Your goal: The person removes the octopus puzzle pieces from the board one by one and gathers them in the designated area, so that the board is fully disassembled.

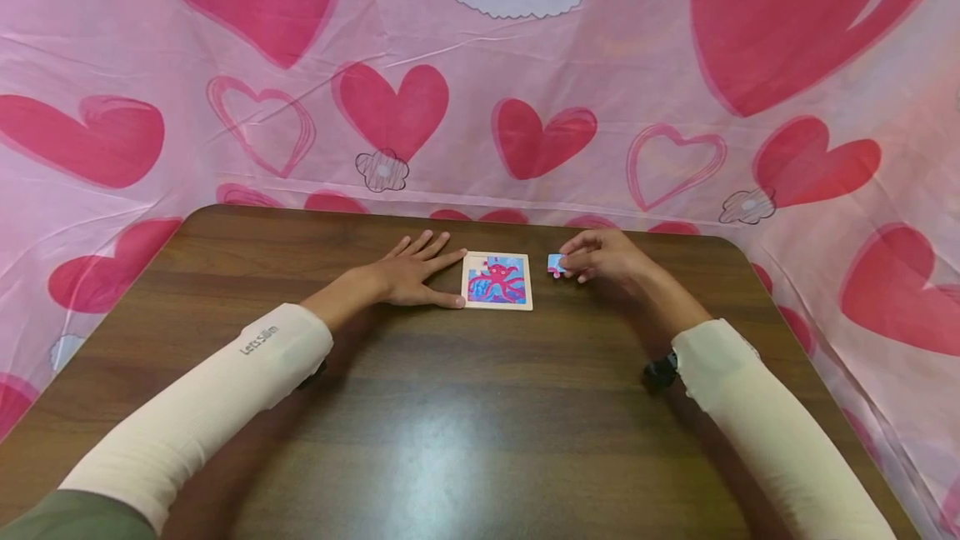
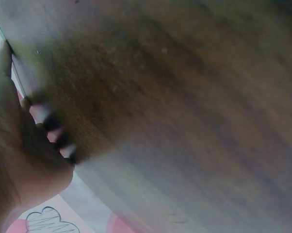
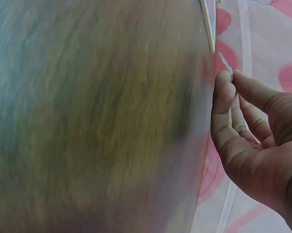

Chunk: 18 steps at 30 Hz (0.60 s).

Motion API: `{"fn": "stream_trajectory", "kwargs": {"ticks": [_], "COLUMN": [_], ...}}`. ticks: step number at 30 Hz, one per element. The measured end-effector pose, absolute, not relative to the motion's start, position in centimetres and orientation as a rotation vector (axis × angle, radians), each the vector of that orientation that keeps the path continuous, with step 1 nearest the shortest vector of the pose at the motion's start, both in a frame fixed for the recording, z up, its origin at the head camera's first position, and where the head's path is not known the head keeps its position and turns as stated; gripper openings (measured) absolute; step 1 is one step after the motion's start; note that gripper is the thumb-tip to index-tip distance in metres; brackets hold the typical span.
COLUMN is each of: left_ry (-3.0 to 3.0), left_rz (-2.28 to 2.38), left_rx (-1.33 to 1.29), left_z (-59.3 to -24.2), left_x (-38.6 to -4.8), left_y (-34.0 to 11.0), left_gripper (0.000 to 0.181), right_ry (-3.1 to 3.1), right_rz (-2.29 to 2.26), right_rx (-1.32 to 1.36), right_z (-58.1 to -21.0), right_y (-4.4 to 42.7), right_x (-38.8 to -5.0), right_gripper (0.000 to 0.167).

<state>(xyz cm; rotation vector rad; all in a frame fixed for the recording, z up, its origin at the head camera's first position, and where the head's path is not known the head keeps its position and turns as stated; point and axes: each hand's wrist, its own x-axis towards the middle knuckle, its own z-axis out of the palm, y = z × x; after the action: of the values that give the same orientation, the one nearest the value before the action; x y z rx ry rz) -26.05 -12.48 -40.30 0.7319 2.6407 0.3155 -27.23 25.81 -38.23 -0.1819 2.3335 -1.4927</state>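
A square puzzle in a light wooden frame (image 1: pixel 530 294) lies on the table, showing a pink octopus on blue, with a bare patch at its upper left. The left hand (image 1: pixel 408 277) is spread flat on the table, its thumb and index fingertip touching the frame's left edge. To the right of the frame, the right hand (image 1: pixel 603 261) pinches a blue and pink puzzle piece (image 1: pixel 555 265) between thumb and fingers. In the right wrist view the piece (image 3: pixel 226 63) is seen edge-on at the fingertips of the right hand (image 3: pixel 257 131). The left wrist view shows the left hand (image 2: pixel 24 155) from the side.
The brown wooden table (image 1: pixel 480 423) extends in front of and around both hands. Behind it and at its sides hangs a pink cloth (image 1: pixel 465 65) printed with hearts. Both forearms, in pale sleeves (image 1: pixel 210 398), reach in from the near side.
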Motion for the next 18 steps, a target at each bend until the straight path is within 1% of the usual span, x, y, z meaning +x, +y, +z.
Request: {"fn": "stream_trajectory", "kwargs": {"ticks": [11,18], "left_ry": [2.627,2.619], "left_rz": [0.314,0.312], "left_rx": [0.743,0.747], "left_z": [-40.2,-40.1], "left_x": [-26.0,-26.0], "left_y": [-12.6,-12.5], "left_gripper": [0.106,0.106], "right_ry": [2.372,2.471], "right_rz": [-1.477,-1.355], "right_rx": [-0.098,-0.075], "right_z": [-38.5,-38.5], "right_y": [27.1,27.1], "right_x": [-27.7,-27.9], "right_gripper": [0.041,0.04]}}
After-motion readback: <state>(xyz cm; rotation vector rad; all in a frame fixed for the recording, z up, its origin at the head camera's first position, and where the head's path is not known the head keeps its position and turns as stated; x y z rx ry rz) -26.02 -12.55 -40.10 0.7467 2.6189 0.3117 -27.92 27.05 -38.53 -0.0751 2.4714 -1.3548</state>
